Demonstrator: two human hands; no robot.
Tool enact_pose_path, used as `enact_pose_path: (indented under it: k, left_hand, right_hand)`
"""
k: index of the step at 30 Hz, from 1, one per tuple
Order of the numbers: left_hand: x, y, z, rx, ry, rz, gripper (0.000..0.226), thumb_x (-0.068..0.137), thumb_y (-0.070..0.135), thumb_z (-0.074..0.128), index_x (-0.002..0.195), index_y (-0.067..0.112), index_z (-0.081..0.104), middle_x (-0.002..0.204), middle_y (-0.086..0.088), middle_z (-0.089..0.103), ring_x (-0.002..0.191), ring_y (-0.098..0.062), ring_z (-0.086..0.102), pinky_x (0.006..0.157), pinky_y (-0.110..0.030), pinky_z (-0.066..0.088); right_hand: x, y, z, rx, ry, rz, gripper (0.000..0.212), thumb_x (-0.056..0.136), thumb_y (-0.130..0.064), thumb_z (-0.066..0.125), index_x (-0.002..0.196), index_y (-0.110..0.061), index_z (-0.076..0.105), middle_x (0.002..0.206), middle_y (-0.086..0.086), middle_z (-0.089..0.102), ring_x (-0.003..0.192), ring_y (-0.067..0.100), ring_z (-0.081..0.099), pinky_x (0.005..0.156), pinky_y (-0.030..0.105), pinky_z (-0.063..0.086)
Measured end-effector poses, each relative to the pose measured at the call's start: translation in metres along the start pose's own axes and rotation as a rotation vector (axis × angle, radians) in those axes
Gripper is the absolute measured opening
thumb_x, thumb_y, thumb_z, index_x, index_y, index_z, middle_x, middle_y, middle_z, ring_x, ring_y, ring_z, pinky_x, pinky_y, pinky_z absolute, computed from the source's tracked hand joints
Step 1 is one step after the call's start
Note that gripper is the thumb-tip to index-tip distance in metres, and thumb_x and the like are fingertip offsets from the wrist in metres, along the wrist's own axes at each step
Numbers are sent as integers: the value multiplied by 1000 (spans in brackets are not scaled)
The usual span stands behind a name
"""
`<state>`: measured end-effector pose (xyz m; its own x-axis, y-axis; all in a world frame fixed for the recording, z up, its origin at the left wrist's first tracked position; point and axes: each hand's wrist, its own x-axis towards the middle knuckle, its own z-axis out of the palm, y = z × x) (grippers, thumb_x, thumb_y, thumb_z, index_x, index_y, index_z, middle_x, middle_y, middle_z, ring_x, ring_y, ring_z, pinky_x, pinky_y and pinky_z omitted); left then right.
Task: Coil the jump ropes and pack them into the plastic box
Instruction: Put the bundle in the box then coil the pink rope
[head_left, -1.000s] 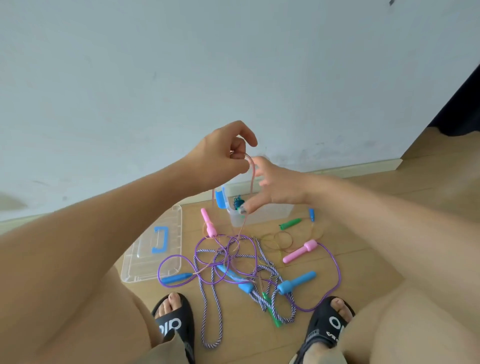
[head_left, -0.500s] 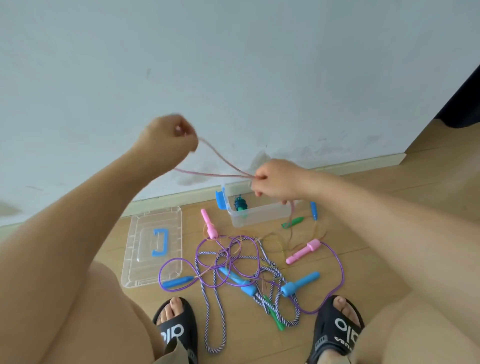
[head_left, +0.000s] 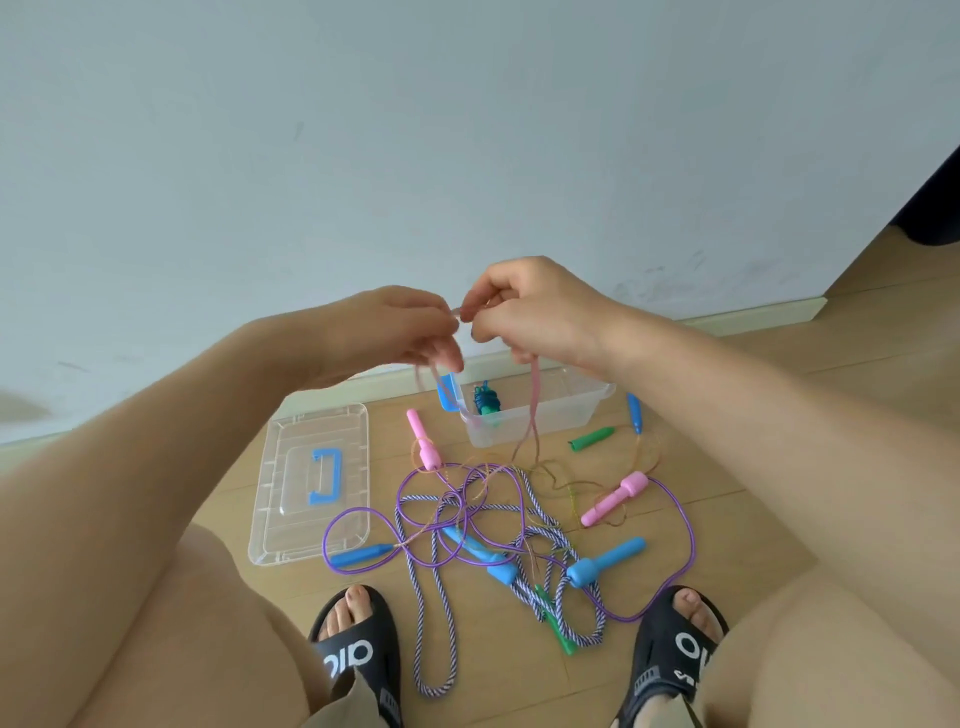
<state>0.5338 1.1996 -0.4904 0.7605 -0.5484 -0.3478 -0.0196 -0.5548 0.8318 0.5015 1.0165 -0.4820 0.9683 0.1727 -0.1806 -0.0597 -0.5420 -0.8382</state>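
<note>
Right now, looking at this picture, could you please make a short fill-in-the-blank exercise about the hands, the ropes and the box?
1. Both the left hand and the right hand hold a thin rope of ____ colour.
2. The plastic box stands on the floor near the ____.
3. The clear lid lies flat and has a ____ handle.
4. The striped rope lies tangled with a ____ rope.

Missing words: pink; wall; blue; purple
</note>
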Motion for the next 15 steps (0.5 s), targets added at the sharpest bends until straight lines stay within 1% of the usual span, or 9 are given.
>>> enact_pose_path:
  k: [1,3,5,7,9,10,11,13,15]
  left_hand:
    - [0,1,-1,-93,10,-15,28,99,19,48,75,7,57,77,-12,68,84,-26,70,92,-39,52]
    - [-3,4,-7,-221,148,-23,32,97,13,41,65,15,41,57,-3,47,54,-22,51,65,-36,50]
    - [-2,2,-22,-211,438,-55,29,90,15,42,62,17,40,53,2,42,49,-20,40,56,-31,41]
    - [-2,-11,-37,129,583,-161,27,93,17,44,70,9,56,65,-5,59,59,-26,53,64,-33,47]
    - [-2,-25,-37,625,311,-344,25,99,24,50,99,5,66,99,-12,68,89,-29,63,83,-34,49]
    - [-2,-31,-31,735,139,-381,32,97,31,58,119,9,61,117,-9,65,105,-27,61,94,-35,47]
    - [-2,-34,-25,691,13,-379,51,91,36,67,136,19,50,130,-2,59,118,-22,56,101,-36,44]
    - [-3,-20,-12,331,-45,-256,79,80,35,79,145,38,35,138,11,51,130,-11,47,105,-34,39]
    - [0,-6,-4,121,-31,-43,66,73,33,79,133,38,51,133,15,59,129,-4,49,107,-33,38]
  right_hand:
    - [-1,2,-3,-36,-17,-1,13,84,-9,63,96,-14,67,74,-5,59,54,12,49,54,27,43]
    - [0,10,-11,-205,-59,12,7,85,-15,66,92,-16,64,68,-6,54,51,16,51,54,28,45]
    - [0,21,-18,-413,-94,58,7,87,-24,66,86,-17,63,69,-4,55,53,18,56,52,28,48]
    - [0,29,-23,-501,-88,101,17,90,-30,61,81,-16,65,68,0,56,54,18,57,52,25,46]
    - [-1,29,-24,-456,-26,77,22,93,-29,59,80,-14,68,62,-3,52,50,13,49,52,24,40]
    - [-2,26,-22,-394,1,44,21,93,-29,60,80,-14,69,61,-5,50,51,11,46,53,25,38]
    - [-3,21,-19,-307,9,9,19,92,-28,62,81,-14,68,62,-5,51,54,11,45,56,25,38]
    - [-5,9,-10,-143,-20,-30,16,89,-29,67,89,-13,69,69,-5,53,61,10,46,62,26,40]
    - [-6,2,-4,-36,-52,-27,20,87,-30,68,92,-10,68,68,-6,50,60,11,46,61,26,40]
